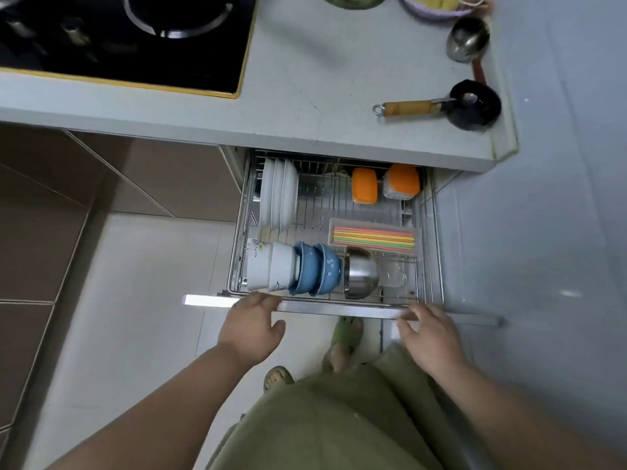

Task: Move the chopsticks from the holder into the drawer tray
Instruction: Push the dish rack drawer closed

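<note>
The wire-rack drawer [428, 232] stands pulled out under the counter. Inside it, at the right, a clear tray [334, 228] holds several coloured chopsticks [373, 238] lying side by side. My left hand [252, 322] rests on the drawer's front panel [339, 309] near its left end, fingers over the top edge. Over the same panel's right end sits my right hand [431, 334], fingers spread. Neither hand holds a chopstick. No chopstick holder is in view.
White plates [278, 195], white and blue bowls [305, 271], a steel bowl [361, 276] and two orange-lidded containers [364, 185] fill the rack. On the counter lie a black stove [118, 39], a steel ladle [466, 39] and a small black pan [475, 103]. My feet stand below the drawer.
</note>
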